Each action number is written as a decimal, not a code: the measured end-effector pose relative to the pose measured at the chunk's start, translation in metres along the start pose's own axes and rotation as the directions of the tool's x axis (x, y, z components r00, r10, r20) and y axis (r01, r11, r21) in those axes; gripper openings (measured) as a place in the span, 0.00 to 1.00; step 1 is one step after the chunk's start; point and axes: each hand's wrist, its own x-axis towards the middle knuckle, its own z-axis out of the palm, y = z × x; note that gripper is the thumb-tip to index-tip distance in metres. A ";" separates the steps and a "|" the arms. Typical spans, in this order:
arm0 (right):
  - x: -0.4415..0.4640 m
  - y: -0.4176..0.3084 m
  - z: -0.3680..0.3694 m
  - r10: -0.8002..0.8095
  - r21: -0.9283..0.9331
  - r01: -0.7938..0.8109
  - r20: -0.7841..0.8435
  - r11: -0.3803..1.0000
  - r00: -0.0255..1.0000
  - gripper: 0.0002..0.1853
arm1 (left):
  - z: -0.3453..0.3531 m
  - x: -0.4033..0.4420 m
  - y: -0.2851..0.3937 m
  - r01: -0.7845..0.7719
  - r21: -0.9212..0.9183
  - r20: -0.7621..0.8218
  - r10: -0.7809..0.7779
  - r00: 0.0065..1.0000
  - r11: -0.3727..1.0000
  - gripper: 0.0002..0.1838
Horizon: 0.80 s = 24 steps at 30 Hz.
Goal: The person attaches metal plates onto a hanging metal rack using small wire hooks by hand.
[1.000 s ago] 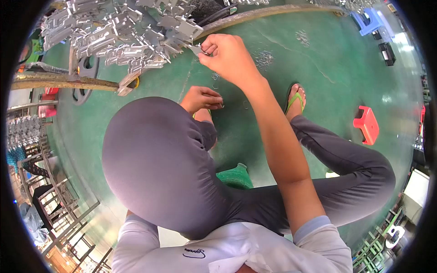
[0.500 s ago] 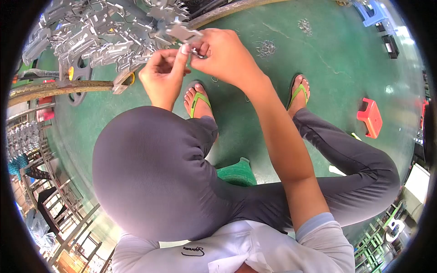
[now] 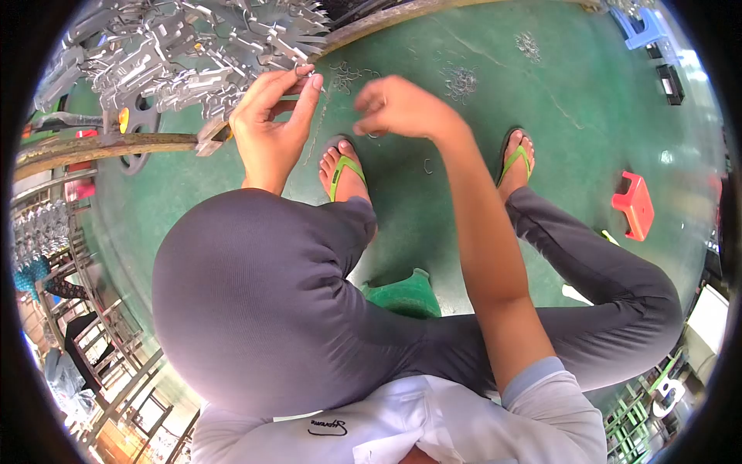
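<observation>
My left hand (image 3: 274,124) is raised beside the hanging cluster of grey metal brackets (image 3: 185,58). Its thumb and forefinger pinch a small wire hook (image 3: 310,73), whose shape is hard to make out. To the right, over the green floor, is my right hand (image 3: 394,108), apart from the left one. Its fingers are curled and somewhat blurred, and a tiny thin piece may show near the fingertips. Below it a single wire hook (image 3: 428,165) lies on the floor. Small piles of wire hooks (image 3: 460,82) lie further off.
A wooden bar (image 3: 100,151) runs below the brackets at the left. My sandalled feet (image 3: 344,174) rest on the green floor (image 3: 433,224). A red stool (image 3: 635,206) stands at the right, a blue stool (image 3: 640,29) at the top right. Under me is a green stool (image 3: 406,294).
The hands were together at a bracket half a second ago; now they are apart. My right hand has moved right and down, and the bracket is no longer in it.
</observation>
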 end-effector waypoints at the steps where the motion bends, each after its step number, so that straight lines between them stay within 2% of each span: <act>1: 0.014 0.028 0.011 0.120 -0.150 -0.119 0.003 0.981 0.993 0.16 | -0.002 0.001 -0.002 0.026 -0.013 0.003 -0.025 1.000 1.000 0.09; 3: 0.048 0.109 0.061 0.093 -0.442 -0.184 -0.221 0.878 0.971 0.13 | -0.007 -0.001 -0.002 0.064 -0.011 0.013 -0.064 0.998 0.998 0.09; 5: 0.055 0.139 0.104 0.000 -0.412 -0.207 -0.450 0.887 0.893 0.08 | -0.009 -0.004 -0.001 0.105 -0.040 0.014 -0.104 0.994 0.994 0.08; 8: 0.058 0.152 0.122 0.034 -0.541 -0.191 -0.285 0.819 0.958 0.06 | -0.014 -0.010 0.003 0.183 -0.094 0.011 -0.183 0.983 0.979 0.08; 11: 0.067 0.159 0.130 -0.001 -0.590 -0.187 -0.304 0.786 0.953 0.07 | -0.016 -0.017 0.006 0.210 -0.126 -0.002 -0.212 0.977 0.970 0.08; 14: 0.064 0.137 0.118 0.103 -0.510 -0.263 -0.320 0.819 0.942 0.09 | -0.018 -0.020 0.005 0.203 -0.163 -0.021 -0.209 0.978 0.966 0.08; 16: 0.058 0.114 0.110 -0.052 -0.177 -0.047 -0.519 0.983 0.853 0.09 | -0.019 -0.021 0.003 0.204 -0.167 -0.028 -0.211 0.977 0.965 0.08; 17: 0.054 0.103 0.106 -0.092 -0.022 0.101 -0.619 0.995 0.780 0.10 | -0.019 -0.022 0.003 0.202 -0.174 -0.036 -0.211 0.977 0.964 0.08; 18: 0.048 0.083 0.101 -0.103 0.102 0.223 -0.657 0.969 0.747 0.09 | -0.019 -0.022 0.003 0.202 -0.180 -0.042 -0.212 0.976 0.963 0.08; 20: 0.035 0.040 0.094 -0.083 0.328 0.453 -0.730 0.829 0.679 0.08 | -0.018 -0.024 0.003 0.206 -0.197 -0.048 -0.219 0.975 0.959 0.07; 23: 0.028 0.002 0.085 -0.204 0.418 0.620 -0.696 0.664 0.688 0.07 | -0.014 -0.021 0.001 0.197 -0.216 -0.040 -0.210 0.977 0.956 0.07; 24: 0.023 -0.007 0.083 -0.196 0.421 0.585 -0.671 0.694 0.715 0.06 | -0.014 -0.021 0.002 0.199 -0.201 -0.031 -0.210 0.977 0.959 0.07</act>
